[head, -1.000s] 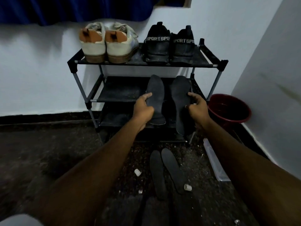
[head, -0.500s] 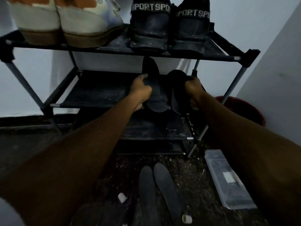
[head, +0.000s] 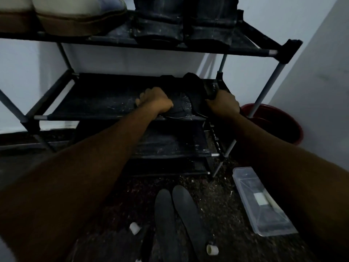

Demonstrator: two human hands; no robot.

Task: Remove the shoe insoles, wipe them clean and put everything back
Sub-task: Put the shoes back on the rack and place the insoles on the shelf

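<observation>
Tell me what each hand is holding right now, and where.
Each holds a dark insole on the middle shelf: left hand on the heel end of one, right hand gripping the other's edge.

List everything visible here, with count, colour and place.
Black metal-framed shoe rack: one, against the white wall.
Cream brown-soled shoes: two, top shelf, left.
Black shoes: two, top shelf, right.
Dark insoles on the rack: two, middle shelf, under the hands.
Dark insoles on the floor: two, side by side below the rack.
Small white caps: two, floor beside those insoles.
Clear plastic box: one, floor, right.
Red bucket: one, right of the rack.
Left hand: on one insole.
Right hand: gripping the other.
</observation>
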